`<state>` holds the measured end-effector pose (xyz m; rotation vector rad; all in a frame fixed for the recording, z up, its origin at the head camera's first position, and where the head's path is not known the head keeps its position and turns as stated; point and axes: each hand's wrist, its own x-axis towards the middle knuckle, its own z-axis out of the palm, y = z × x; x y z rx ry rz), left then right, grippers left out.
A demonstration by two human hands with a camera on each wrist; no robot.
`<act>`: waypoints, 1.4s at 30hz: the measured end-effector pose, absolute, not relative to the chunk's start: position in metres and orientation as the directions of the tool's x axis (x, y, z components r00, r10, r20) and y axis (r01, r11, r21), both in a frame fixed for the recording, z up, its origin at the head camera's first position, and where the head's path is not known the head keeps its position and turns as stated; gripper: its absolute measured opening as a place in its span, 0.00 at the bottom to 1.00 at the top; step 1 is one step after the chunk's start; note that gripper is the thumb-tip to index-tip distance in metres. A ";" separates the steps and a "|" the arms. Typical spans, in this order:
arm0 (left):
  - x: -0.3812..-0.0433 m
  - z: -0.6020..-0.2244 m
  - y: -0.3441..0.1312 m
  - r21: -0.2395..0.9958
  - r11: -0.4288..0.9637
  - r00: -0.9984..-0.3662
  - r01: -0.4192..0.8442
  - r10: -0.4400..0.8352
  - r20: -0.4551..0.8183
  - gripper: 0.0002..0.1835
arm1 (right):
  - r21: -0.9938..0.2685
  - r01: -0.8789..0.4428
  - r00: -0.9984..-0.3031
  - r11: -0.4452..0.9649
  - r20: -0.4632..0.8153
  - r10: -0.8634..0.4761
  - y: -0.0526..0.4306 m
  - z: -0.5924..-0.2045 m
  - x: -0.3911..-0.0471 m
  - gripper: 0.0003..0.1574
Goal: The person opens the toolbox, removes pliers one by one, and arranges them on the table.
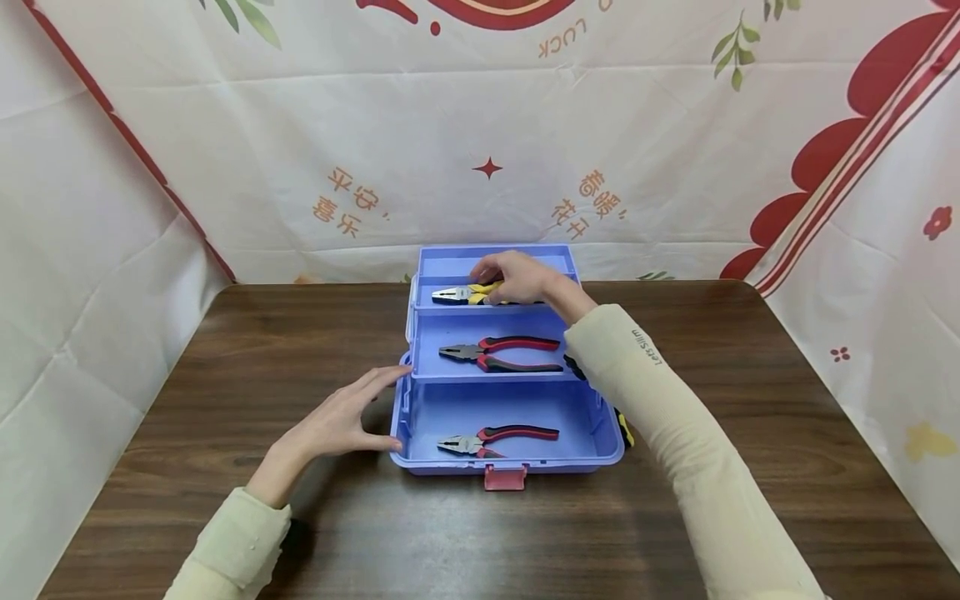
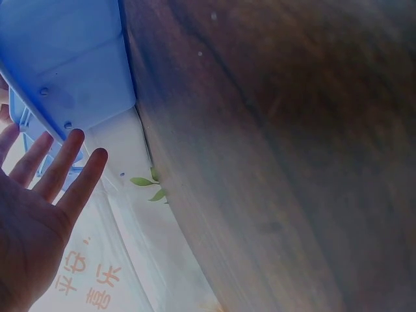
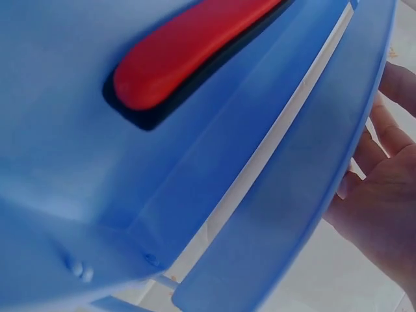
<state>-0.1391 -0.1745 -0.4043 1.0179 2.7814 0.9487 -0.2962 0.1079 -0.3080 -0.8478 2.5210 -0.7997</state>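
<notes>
A blue toolbox (image 1: 431,463) stands unfolded, with two stepped trays above its base. In the upper tray, my right hand (image 1: 521,277) pinches the yellow-handled pliers (image 1: 452,296), whose jaws point left. Red-and-black pliers (image 1: 517,342) lie in the middle tray, and a similar pair (image 1: 521,432) is in the base. My left hand (image 1: 337,421) touches the box's left side with its thumb and fingers spread fairly straight. From the right wrist view, a red handle (image 3: 188,55) shows up close, while a tray wall partly hides the right fingers (image 3: 370,155).
A pink latch (image 1: 505,478) hangs at the box's front. Beyond its right wall, a yellow-and-black item (image 1: 624,427) is partly hidden by the right sleeve. The brown wooden table (image 1: 360,533) ends at a white printed cloth (image 1: 480,208) at the back.
</notes>
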 end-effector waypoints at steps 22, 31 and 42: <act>-0.138 -0.406 -0.174 0.546 0.589 -0.773 0.596 0.604 0.193 0.51 | -0.560 -0.490 -0.712 0.668 -0.185 -0.677 0.107 -0.301 -0.290 0.27; -0.138 -0.407 -0.174 0.529 0.591 -0.768 0.608 0.606 0.206 0.51 | -0.539 -0.489 -0.717 0.686 -0.200 -0.668 0.109 -0.294 -0.289 0.25; -0.137 -0.406 -0.173 0.542 0.590 -0.773 0.598 0.602 0.198 0.51 | -0.652 -0.455 -0.735 0.607 -0.110 -0.669 0.123 -0.300 -0.290 0.25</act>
